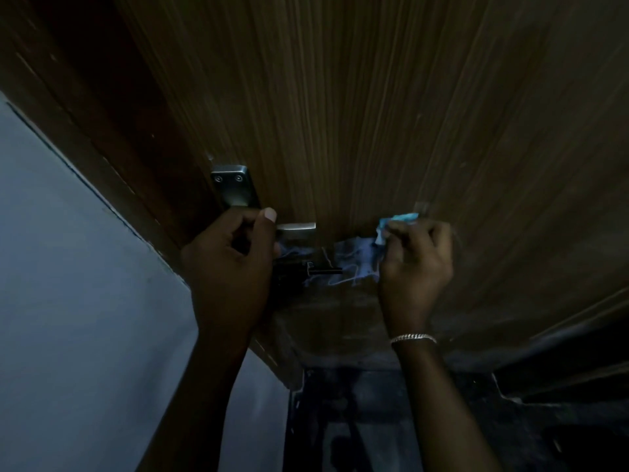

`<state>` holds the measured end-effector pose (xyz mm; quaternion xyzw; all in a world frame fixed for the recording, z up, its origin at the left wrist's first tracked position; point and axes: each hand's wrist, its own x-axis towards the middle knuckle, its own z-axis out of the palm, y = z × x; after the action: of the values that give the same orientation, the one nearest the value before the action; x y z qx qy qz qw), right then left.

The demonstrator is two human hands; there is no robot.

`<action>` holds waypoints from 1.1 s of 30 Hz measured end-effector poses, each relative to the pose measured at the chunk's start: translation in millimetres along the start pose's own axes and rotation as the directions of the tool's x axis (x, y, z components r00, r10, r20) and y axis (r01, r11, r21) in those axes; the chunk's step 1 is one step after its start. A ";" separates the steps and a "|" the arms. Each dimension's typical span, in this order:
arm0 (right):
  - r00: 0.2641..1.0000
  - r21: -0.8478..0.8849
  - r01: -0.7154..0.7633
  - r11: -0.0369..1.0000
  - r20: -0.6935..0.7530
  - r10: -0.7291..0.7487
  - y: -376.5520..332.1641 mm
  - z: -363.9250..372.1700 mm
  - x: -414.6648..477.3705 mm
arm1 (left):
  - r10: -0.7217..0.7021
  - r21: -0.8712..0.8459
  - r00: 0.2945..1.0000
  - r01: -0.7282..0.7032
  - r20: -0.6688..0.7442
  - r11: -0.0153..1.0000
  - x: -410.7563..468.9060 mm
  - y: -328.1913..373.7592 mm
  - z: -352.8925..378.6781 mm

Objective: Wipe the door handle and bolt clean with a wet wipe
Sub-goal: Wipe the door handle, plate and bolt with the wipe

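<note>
Left hand (231, 257) curls around the handle (296, 226), thumb raised. Right hand (417, 260) curls tight, pinching the wipe (355, 258), which stretches over the bolt (326, 271) toward the left hand.

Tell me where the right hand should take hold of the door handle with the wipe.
Grip the handle by its bare free end, coming from the right. The flat lever runs level. The left hand is curled round its inner part near the plate, and the right hand, pinching the wet wipe, is on that open side.
</note>
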<state>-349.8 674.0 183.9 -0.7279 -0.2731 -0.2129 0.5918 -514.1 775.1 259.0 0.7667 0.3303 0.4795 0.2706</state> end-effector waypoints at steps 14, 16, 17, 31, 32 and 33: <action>0.981 0.086 0.086 0.993 -0.183 -0.069 -1.7 -8.7 37.3 | 0.065 0.005 0.997 -0.065 -0.035 0.998 3.5 3.5 7.9; 0.986 0.013 0.163 0.986 -0.028 -0.163 -0.1 -0.7 23.1 | 0.063 0.000 0.997 -0.063 -0.042 0.998 4.1 4.3 9.5; 0.985 -0.021 0.151 0.988 0.086 -0.148 6.1 -0.3 9.8 | 0.053 -0.002 0.997 -0.053 -0.049 0.999 4.9 4.7 10.0; 0.977 -0.087 0.008 0.996 0.214 0.011 51.0 -8.6 -27.8 | 0.046 0.037 0.997 -0.043 -0.068 0.998 -3.5 -9.9 11.1; 0.990 -0.067 -0.060 0.996 0.125 0.068 54.1 -12.8 -24.3 | 0.038 0.027 0.996 -0.036 -0.076 0.999 -3.8 -11.2 11.2; 0.996 -0.037 -0.089 0.995 0.014 0.090 52.2 -14.4 -16.3 | 0.031 0.017 0.996 -0.029 -0.085 0.999 -3.9 -12.5 11.4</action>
<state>-328.0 649.7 137.7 -0.7516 -0.2410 -0.1855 0.5853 -508.0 779.0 243.2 0.7524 0.3337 0.5133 0.2431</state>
